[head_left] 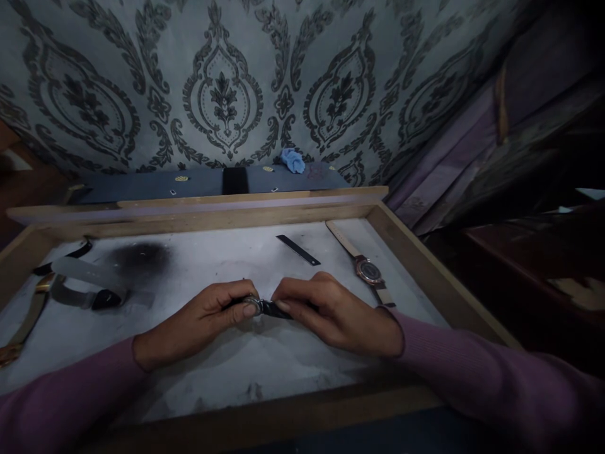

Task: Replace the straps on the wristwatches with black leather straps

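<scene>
Over the middle of a wooden-framed tray with a white bottom, my left hand (208, 317) pinches the round metal case of a watch (258, 305). My right hand (333, 311) is closed on the dark strap (275, 309) joined to that case. The fingers hide part of both. Behind my right hand lies a flat black strip (299, 250). A second watch (368, 270), with a brown and beige strap, rests to the right, close to my right wrist.
At the tray's left are a gold-coloured watch (31, 315), a grey curled band (75, 299) and a black strap (78, 251). Beyond the wooden rim (198, 222), a blue crumpled cloth (293, 161) and a black rectangular object (235, 181) lie on a dark blue surface by the patterned wall.
</scene>
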`<state>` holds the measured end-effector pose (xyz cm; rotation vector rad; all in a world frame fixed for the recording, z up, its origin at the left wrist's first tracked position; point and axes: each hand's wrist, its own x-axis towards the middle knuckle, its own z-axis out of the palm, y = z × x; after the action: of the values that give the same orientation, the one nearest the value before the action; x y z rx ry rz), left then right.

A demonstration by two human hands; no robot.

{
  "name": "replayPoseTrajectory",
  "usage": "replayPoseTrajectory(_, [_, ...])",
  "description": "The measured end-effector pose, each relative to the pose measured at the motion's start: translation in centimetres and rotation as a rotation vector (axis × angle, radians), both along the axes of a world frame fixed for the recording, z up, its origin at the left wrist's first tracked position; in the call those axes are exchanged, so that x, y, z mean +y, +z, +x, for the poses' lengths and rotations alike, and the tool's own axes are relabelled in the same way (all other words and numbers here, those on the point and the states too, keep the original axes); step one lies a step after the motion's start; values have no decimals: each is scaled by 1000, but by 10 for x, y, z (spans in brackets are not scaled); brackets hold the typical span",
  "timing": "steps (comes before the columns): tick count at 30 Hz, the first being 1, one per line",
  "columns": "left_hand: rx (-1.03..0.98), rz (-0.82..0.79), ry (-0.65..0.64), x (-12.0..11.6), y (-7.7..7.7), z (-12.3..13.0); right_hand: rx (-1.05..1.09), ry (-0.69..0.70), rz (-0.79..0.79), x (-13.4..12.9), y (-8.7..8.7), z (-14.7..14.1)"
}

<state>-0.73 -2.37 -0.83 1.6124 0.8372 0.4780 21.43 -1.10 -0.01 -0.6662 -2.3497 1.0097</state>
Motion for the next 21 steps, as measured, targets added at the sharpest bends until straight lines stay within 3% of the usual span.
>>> replayPoseTrajectory(21, [-31, -51, 14, 1, -1, 1, 12, -8, -14, -1, -1, 0])
